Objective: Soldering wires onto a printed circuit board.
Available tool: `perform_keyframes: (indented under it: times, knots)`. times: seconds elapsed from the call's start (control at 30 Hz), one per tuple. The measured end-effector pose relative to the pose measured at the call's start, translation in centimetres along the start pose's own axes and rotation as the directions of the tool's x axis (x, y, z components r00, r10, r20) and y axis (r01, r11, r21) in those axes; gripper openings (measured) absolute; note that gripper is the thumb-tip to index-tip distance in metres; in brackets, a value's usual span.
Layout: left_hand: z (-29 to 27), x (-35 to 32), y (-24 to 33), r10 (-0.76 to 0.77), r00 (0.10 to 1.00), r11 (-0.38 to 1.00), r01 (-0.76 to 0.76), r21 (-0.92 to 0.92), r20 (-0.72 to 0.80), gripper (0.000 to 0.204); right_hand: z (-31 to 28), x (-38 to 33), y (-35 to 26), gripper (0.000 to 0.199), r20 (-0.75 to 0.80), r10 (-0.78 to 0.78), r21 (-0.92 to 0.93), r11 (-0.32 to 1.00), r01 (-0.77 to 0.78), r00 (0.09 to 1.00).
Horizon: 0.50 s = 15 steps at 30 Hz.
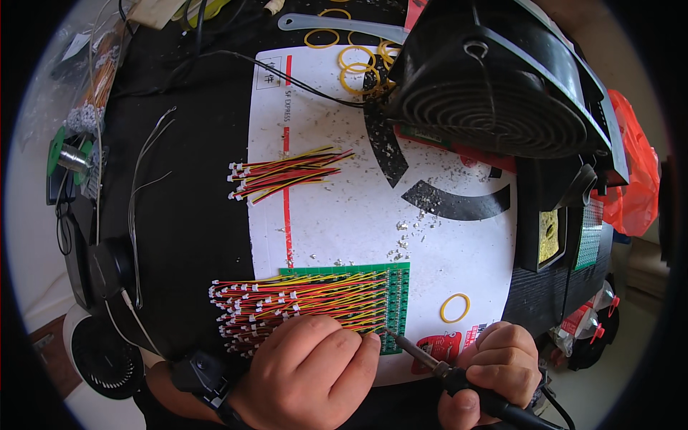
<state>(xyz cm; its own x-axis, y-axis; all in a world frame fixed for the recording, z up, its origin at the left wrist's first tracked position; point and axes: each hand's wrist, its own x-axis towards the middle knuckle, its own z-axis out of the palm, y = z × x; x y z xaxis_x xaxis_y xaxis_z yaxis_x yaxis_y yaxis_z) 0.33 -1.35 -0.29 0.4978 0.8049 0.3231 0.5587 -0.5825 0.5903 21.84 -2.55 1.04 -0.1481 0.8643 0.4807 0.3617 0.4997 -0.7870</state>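
Observation:
My left hand (pixel 315 369) is closed in a pinch over the lower part of a green circuit board (pixel 398 287), its fingertips on a connector wire beside the solder pads. Many red, yellow and black wires (pixel 322 294) with white plugs lie across the board, their ends along its right side. My right hand (pixel 498 365) is wrapped round a soldering iron (pixel 459 380). The iron's tip points left and meets the board by my left fingertips; the exact contact is too small to make out. A loose bundle of similar wires (pixel 294 172) lies farther away.
A black fan-like unit with a round grille (pixel 494 115) stands at the far right. Beside it are a yellow sponge in a holder (pixel 549 235) and another green board (pixel 590 233). Rubber bands (pixel 455 308) and solder bits dot the white sheet (pixel 344 229). A solder spool (pixel 68 155) stands left.

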Motion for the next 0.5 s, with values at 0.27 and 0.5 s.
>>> perform_keyframes:
  times: [0.27, 0.5]
  knots:
    - [0.01, -0.57, -0.32, -0.007, 1.000, 1.000, 0.008, -0.010, 0.023, 0.019, 0.26, -0.01, 0.13, 0.022, -0.004, -0.001, -0.001, 1.000, 0.001, 1.000]
    - [0.00, -0.53, -0.22, -0.021, 0.999, 1.000, 0.022, -0.022, 0.027, 0.020, -0.09, -0.40, 0.52, 0.023, -0.072, -0.047, 0.022, 0.999, 0.048, 0.996]
